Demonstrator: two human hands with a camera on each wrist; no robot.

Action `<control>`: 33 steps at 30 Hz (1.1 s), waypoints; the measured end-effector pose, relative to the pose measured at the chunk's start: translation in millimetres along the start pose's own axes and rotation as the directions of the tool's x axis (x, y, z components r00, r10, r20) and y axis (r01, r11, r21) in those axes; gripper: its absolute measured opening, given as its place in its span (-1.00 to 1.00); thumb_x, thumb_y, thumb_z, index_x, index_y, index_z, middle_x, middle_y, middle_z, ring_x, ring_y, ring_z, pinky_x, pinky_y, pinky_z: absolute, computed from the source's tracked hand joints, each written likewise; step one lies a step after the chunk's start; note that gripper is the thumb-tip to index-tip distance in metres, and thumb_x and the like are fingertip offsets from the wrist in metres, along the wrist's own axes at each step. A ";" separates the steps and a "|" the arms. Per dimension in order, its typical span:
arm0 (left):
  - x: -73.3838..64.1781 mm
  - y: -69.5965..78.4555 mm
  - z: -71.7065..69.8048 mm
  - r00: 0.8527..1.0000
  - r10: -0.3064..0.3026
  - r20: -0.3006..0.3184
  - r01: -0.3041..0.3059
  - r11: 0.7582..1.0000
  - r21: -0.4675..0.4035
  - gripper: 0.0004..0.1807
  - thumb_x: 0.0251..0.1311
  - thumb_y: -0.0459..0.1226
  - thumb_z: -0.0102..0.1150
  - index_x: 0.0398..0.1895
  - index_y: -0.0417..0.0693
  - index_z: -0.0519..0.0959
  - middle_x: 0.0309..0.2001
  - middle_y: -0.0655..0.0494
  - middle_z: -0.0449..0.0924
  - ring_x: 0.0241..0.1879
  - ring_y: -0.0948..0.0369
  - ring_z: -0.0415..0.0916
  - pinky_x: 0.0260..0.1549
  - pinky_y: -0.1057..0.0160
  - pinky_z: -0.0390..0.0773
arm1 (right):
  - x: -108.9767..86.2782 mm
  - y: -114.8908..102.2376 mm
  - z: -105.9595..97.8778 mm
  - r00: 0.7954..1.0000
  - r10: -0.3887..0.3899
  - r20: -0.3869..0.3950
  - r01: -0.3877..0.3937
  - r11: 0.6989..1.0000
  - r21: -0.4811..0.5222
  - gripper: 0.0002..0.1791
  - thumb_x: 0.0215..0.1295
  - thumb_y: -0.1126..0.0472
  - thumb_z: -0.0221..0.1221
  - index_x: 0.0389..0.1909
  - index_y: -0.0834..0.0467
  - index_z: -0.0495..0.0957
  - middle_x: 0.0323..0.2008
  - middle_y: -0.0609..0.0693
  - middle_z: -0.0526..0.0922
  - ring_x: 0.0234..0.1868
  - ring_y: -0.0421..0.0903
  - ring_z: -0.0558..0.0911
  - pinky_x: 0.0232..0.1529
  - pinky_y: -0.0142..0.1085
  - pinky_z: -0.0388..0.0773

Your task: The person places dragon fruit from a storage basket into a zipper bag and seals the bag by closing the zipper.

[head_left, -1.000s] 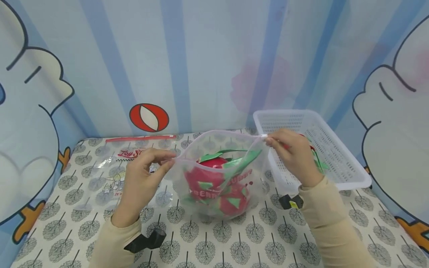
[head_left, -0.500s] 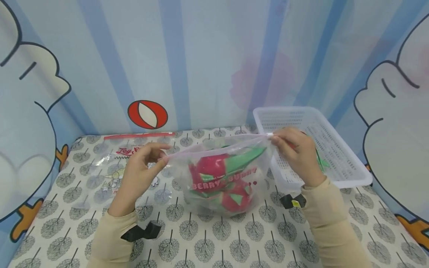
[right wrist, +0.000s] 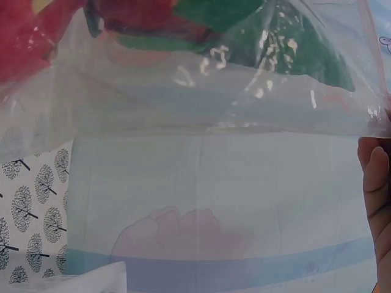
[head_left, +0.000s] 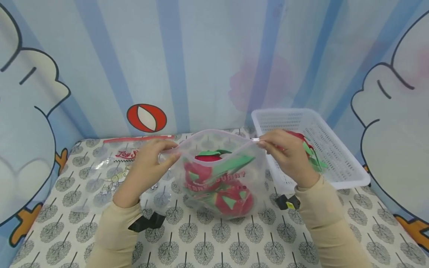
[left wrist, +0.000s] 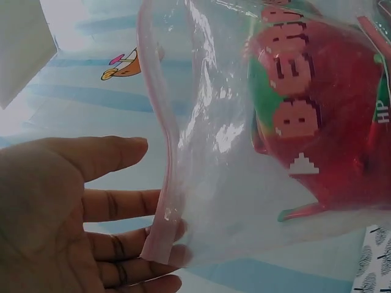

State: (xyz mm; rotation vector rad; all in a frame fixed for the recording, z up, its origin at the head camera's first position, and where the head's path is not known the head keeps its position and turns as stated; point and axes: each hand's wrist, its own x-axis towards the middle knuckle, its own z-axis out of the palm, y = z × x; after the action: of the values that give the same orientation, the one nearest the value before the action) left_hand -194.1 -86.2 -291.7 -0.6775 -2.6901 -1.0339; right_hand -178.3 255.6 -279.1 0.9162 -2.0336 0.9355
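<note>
A clear zip bag [head_left: 221, 186] with pink "BERRY BUNNY" print stands in the middle of the table, its mouth parted. Inside are red items with green leaf-like flaps [left wrist: 330, 122]. My right hand [head_left: 289, 156] pinches the bag's right top corner at the white slider [head_left: 256, 139]; only its fingers [right wrist: 376, 174] show at the edge of the right wrist view. At the left top corner is my left hand [head_left: 147, 169]. In the left wrist view its straight fingers [left wrist: 122, 204] lie behind the pink zip edge [left wrist: 165, 226], while the thumb stands apart from the bag.
Behind my right hand stands a white perforated basket [head_left: 348, 163] holding a red item with green strips [head_left: 316, 162]. A second clear bag with a red zip [head_left: 137, 139] lies flat at the left, partly under my left hand. A printed curtain [head_left: 214, 67] hangs behind the table.
The bag's mouth narrowed half a second ago and now gapes again. My right hand has shifted slightly left with the corner; my left hand has moved slightly right and its thumb has come off the edge.
</note>
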 end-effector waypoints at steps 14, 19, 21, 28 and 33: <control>10.5 16.1 2.0 0.997 0.055 -0.050 -0.051 0.996 0.071 -0.55 0.33 -0.17 0.12 0.20 -0.21 0.46 0.15 -0.18 0.51 0.19 -0.11 0.39 0.20 -0.16 0.34 | 5.6 -4.2 4.9 0.999 -0.035 0.036 0.035 0.999 0.005 -0.92 0.11 0.45 0.24 -0.36 0.30 0.66 -0.44 0.10 0.66 -0.45 -0.26 0.51 -0.35 -0.56 0.44; 18.7 48.7 9.9 0.935 0.286 -0.212 -0.274 0.958 0.084 -0.62 0.20 -0.22 0.26 0.05 -0.21 0.57 0.01 -0.12 0.61 0.06 -0.05 0.49 0.13 -0.07 0.42 | 7.4 -4.9 4.9 0.997 -0.055 0.046 0.055 0.998 0.000 -0.94 0.18 0.39 0.23 -0.35 0.29 0.66 -0.42 0.10 0.67 -0.44 -0.24 0.52 -0.34 -0.55 0.45; 22.3 64.6 14.5 0.884 0.391 -0.257 -0.378 0.920 0.102 -0.66 0.15 -0.25 0.30 -0.02 -0.19 0.60 -0.07 -0.09 0.65 -0.01 -0.02 0.53 0.07 -0.03 0.46 | 8.2 -5.1 5.0 0.997 -0.060 0.054 0.060 0.998 0.000 -0.92 0.21 0.36 0.22 -0.35 0.29 0.66 -0.42 0.10 0.67 -0.44 -0.23 0.53 -0.34 -0.55 0.45; 36.3 103.9 35.2 0.765 0.606 -0.218 -0.557 0.793 0.248 -0.71 0.10 -0.22 0.36 -0.10 -0.08 0.64 -0.17 0.05 0.70 -0.10 0.11 0.61 0.01 0.11 0.52 | 11.0 -6.7 4.4 0.992 -0.088 0.088 0.090 0.996 -0.024 -0.67 0.37 0.10 0.08 -0.34 0.28 0.67 -0.43 0.07 0.67 -0.47 -0.21 0.53 -0.37 -0.55 0.46; 42.4 111.9 46.9 0.778 0.615 -0.127 -0.564 0.773 0.291 -0.73 0.14 -0.23 0.32 -0.08 -0.04 0.62 -0.13 0.10 0.69 -0.06 0.15 0.60 0.08 0.14 0.48 | 13.5 -9.2 4.0 0.988 -0.115 0.098 0.119 0.992 -0.037 -0.60 0.39 0.04 0.03 -0.36 0.28 0.67 -0.43 0.08 0.67 -0.46 -0.17 0.55 -0.37 -0.52 0.46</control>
State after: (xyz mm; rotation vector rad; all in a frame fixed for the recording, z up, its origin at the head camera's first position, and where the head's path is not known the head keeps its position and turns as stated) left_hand -178.5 33.3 -247.0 -1.1832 -2.1198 -0.5617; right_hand -178.8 243.8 -267.2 1.0633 -2.0474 0.7948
